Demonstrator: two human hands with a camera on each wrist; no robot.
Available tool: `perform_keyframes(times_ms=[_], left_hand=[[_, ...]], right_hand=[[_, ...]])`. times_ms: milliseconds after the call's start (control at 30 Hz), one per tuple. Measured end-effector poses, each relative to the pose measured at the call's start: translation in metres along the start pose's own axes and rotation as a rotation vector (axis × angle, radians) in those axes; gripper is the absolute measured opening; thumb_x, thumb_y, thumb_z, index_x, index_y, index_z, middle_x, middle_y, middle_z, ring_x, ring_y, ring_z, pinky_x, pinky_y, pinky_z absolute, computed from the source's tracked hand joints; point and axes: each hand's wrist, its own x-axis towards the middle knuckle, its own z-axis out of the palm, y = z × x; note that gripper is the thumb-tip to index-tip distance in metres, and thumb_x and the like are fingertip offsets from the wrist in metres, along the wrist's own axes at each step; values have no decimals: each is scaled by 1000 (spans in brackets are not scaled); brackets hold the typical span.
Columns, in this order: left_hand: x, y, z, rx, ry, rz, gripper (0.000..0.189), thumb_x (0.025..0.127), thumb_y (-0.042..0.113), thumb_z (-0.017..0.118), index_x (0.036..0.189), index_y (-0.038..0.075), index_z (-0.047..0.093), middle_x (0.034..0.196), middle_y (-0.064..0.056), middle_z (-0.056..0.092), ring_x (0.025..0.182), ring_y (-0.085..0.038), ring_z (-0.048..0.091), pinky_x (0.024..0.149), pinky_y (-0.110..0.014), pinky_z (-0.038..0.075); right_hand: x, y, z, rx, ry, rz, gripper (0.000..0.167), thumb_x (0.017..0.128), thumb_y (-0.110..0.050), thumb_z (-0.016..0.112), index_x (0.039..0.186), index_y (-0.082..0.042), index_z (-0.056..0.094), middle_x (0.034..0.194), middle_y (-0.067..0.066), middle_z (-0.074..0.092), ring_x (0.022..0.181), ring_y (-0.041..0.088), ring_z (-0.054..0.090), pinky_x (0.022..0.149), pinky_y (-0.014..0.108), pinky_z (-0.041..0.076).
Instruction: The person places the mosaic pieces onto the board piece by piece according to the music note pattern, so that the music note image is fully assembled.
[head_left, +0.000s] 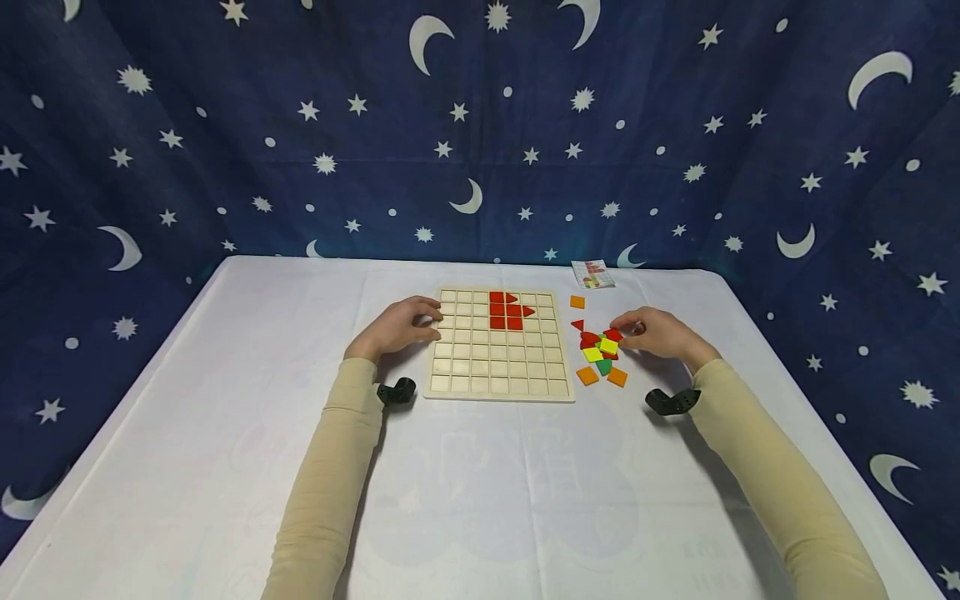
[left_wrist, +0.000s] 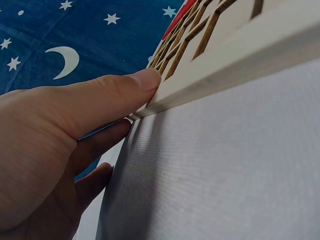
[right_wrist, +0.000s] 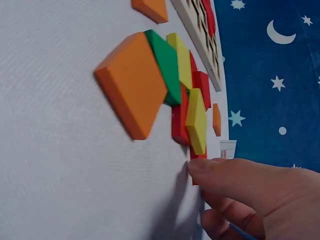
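Observation:
A wooden grid board (head_left: 480, 394) lies on the table, with several red square tiles (head_left: 497, 310) and two red triangles (head_left: 528, 312) in its upper cells. My left hand (head_left: 397, 327) is at the board's left edge; in the left wrist view its thumb (left_wrist: 115, 92) rests on the rim, with fingertips by the side. My right hand (head_left: 660, 335) pinches a red tile (right_wrist: 195, 178) at the far right of a loose pile. Thumb and fingers partly hide that tile. Beside it lie yellow tiles (right_wrist: 196, 120), a green tile (right_wrist: 165, 67) and an orange tile (right_wrist: 132, 85).
A small printed picture card (head_left: 592, 274) lies behind the pile near the table's back edge. One orange square (head_left: 577, 302) and a red triangle (head_left: 578, 325) lie apart, right of the board. A dark blue star-patterned cloth (head_left: 465, 125) hangs behind the white table (head_left: 487, 500).

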Motion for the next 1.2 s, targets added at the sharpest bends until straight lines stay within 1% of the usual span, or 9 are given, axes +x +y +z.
perform_keyframes(times_ms=[100, 200, 300, 433, 533, 667, 967, 1200], left_hand=[[0, 1, 0, -1, -1, -2, 37, 89, 17, 73, 122, 1, 66, 143, -15, 50, 136, -32, 41, 115, -43, 31], [0, 1, 0, 0, -1, -7, 37, 90, 18, 72, 122, 1, 66, 143, -14, 49, 136, -32, 41, 115, -43, 30], [0, 1, 0, 1, -1, -9, 38, 90, 18, 72, 123, 1, 66, 143, -14, 49, 136, -32, 40, 115, -43, 30], [0, 0, 1, -2, 0, -3, 38, 89, 18, 72, 123, 1, 65, 143, -15, 49, 136, -33, 41, 115, -44, 30], [1, -1, 1, -6, -2, -2, 38, 89, 18, 73, 123, 1, 65, 143, -15, 49, 136, -33, 41, 115, -44, 30], [1, -2, 1, -7, -1, -4, 38, 89, 18, 73, 122, 1, 66, 143, -15, 50, 136, -32, 41, 115, -44, 30], [1, -2, 1, -4, 3, -3, 38, 89, 18, 73, 123, 1, 66, 142, -15, 50, 136, -32, 41, 115, -43, 31], [3, -5, 2, -8, 7, -1, 38, 89, 18, 73, 122, 1, 66, 142, -14, 50, 135, -32, 41, 115, -43, 31]], right_hand=[[0, 1, 2, 11, 8, -1, 40, 90, -13, 70, 126, 2, 63, 123, 21, 61, 107, 35, 49, 98, 56, 44], [2, 1, 5, 11, 31, 16, 36, 90, -12, 69, 123, 1, 65, 119, 20, 61, 104, 34, 49, 97, 54, 45], [3, 2, 6, -12, 61, 24, 34, 90, -14, 68, 119, 3, 64, 113, 21, 61, 100, 34, 50, 94, 52, 46], [5, 4, 7, -26, 88, 43, 35, 91, -16, 68, 120, 4, 63, 113, 21, 62, 101, 36, 52, 96, 53, 47], [6, 6, 7, -22, 91, 46, 35, 92, -15, 68, 121, 3, 63, 115, 21, 62, 104, 37, 52, 97, 55, 46], [6, 6, 7, -27, 91, 31, 34, 91, -14, 68, 120, 3, 64, 113, 21, 62, 102, 36, 51, 97, 55, 45], [6, 3, 7, -28, 99, 37, 32, 93, -15, 67, 119, 4, 64, 107, 19, 63, 97, 34, 51, 93, 51, 47], [11, -1, 6, -9, 115, 55, 35, 95, -19, 65, 122, 3, 60, 113, 21, 60, 100, 34, 50, 95, 51, 47]])
